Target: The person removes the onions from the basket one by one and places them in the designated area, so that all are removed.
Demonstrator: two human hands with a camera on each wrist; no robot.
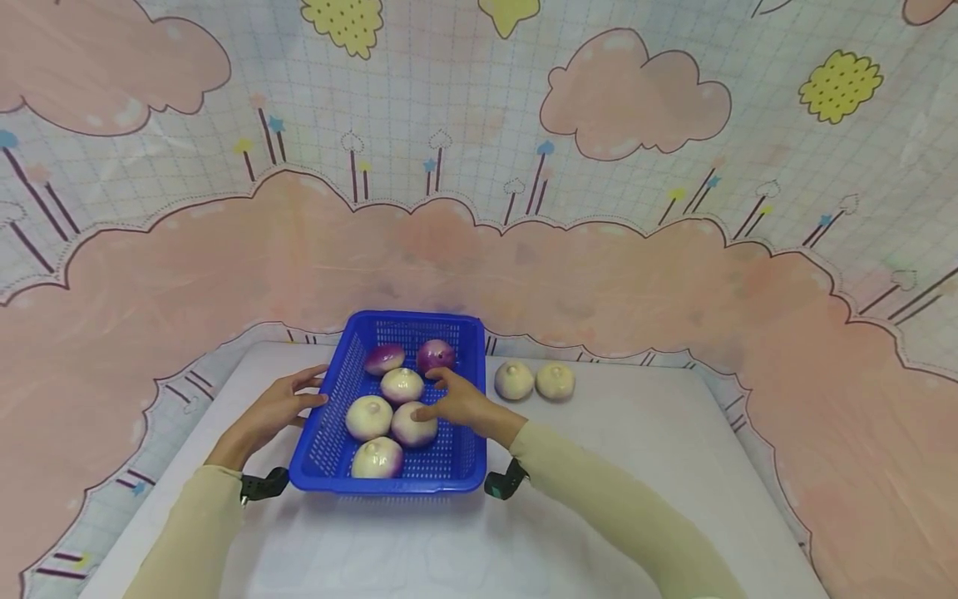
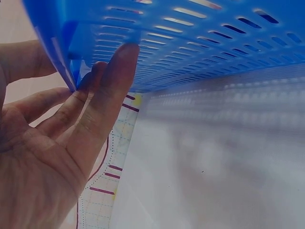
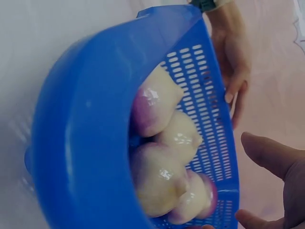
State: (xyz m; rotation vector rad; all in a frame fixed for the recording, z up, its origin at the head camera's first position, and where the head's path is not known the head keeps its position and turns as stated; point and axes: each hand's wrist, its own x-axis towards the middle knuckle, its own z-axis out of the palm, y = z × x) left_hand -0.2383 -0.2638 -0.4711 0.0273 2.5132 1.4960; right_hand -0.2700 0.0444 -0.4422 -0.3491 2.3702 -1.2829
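Observation:
A blue plastic basket (image 1: 314, 441) with slotted walls holds several onions, such as a white one (image 1: 369, 418) and a purple one (image 1: 385, 359). My left hand (image 1: 273, 409) is at the basket's left side, its fingers touching the outer wall below the rim in the left wrist view. Over the inside of the basket reaches my right hand (image 1: 458, 401), thumb and fingers spread apart. Its thumb overlaps a pale onion (image 1: 415, 428) in the head view, while its fingertips are near the purple onion (image 1: 436, 356) at the back. Nothing shows between those fingers in the right wrist view.
Two pale onions (image 1: 514, 380) (image 1: 555, 382) sit side by side on the white table (image 1: 599, 466), right of the basket. Behind the table hangs a patterned cloth (image 1: 636, 283) with pink clouds. Each wrist wears a small black camera (image 1: 507, 480).

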